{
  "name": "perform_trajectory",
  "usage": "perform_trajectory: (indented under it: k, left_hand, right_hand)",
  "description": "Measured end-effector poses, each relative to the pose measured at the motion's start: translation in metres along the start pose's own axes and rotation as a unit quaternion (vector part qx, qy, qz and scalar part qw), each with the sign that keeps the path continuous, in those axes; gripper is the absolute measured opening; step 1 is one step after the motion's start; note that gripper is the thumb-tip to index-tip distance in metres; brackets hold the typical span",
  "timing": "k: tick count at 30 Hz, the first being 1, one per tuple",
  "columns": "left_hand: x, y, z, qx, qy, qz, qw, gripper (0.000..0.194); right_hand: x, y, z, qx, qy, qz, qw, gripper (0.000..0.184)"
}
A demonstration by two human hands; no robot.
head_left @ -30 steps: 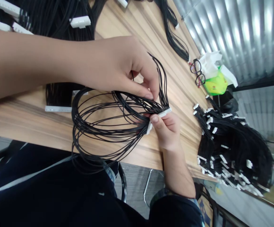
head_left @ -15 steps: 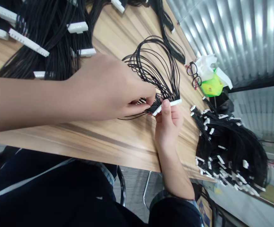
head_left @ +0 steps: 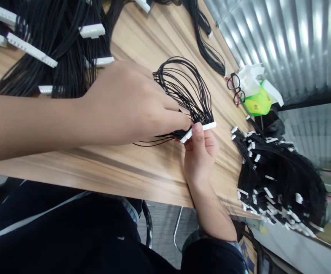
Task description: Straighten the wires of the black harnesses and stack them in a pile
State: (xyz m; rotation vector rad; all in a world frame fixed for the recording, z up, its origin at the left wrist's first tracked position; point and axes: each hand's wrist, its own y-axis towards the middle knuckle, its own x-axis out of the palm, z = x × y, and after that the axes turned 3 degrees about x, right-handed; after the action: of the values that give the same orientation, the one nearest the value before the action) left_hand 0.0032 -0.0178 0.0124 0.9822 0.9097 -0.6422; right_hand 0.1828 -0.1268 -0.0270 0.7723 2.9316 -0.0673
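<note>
Near the centre of the frame, over a wood-grain desk point(head_left: 142, 167), thin black wires point(head_left: 198, 114) looped up and to the left from a slim white plug point(head_left: 209, 125). The right hand point(head_left: 201, 156), rising from the lower right, was clamped on the plug, thumb across its face. The left hand point(head_left: 142, 102), reaching in from the left edge, had its fingers bent against the wires just beside the plug; whether they pinched was hidden. The wires looked light, soft and springy, apt to splay; the plug seemed stiff, the surest place to hold, since tugging single wires might strain their ends. More black bundles point(head_left: 65, 45) lay upper left; eyeglasses point(head_left: 236, 90) lay right of centre.
</note>
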Motion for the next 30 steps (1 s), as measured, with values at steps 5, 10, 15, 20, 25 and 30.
perform_trajectory:
  k: [5, 10, 15, 20, 25, 30]
  left_hand:
    - [-0.004, 0.007, 0.003, 0.029, 0.123, -0.156, 0.98, 0.07]
    - [-0.001, 0.003, 0.003, 0.033, 0.135, -0.106, 0.985, 0.061]
    - [0.01, -0.006, -0.003, 0.115, 0.094, 0.039, 0.988, 0.039]
    - [0.015, -0.003, -0.009, 0.185, 0.122, 0.093, 0.971, 0.035]
    - [0.008, -0.006, -0.004, 0.272, 0.034, 0.166, 0.947, 0.036]
    - [0.015, -0.015, 0.007, 0.304, -0.076, 0.124, 0.941, 0.035]
  right_hand:
    - [-0.002, -0.001, 0.002, -0.004, 0.036, -0.013, 0.999, 0.028]
    - [-0.001, -0.001, 0.002, -0.011, -0.008, -0.01, 1.0, 0.032]
    - [0.001, -0.004, 0.0, -0.015, -0.026, -0.019, 0.999, 0.038]
    - [-0.001, -0.002, -0.002, -0.015, -0.033, -0.03, 0.999, 0.034]
    - [-0.003, 0.006, -0.001, 0.007, 0.021, -0.022, 1.0, 0.032]
    - [-0.005, 0.013, 0.0, -0.021, 0.029, 0.003, 0.999, 0.031]
